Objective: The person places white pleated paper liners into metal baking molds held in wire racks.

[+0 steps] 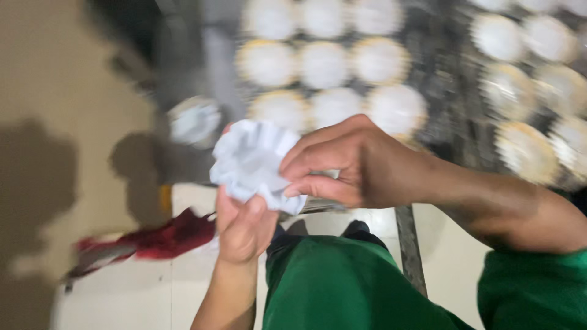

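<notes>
Two hands pinch one white fluted paper cup (254,162) above the tray edge: the left hand (243,229) grips it from below, and the right hand (342,165) presses its rim between thumb and fingers. Behind, a dark tray (437,91) holds rows of paper-lined cups (324,64), blurred. A red cloth (165,238) lies on the pale floor (122,287), left of the green-clad knees.

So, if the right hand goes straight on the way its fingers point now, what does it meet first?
The right hand points toward the picture's left, and its fingertips already pinch the crumpled white paper liner, with the left hand holding it from below. The liner comes first; the picture is blurred, so depth beyond is unclear.
</notes>
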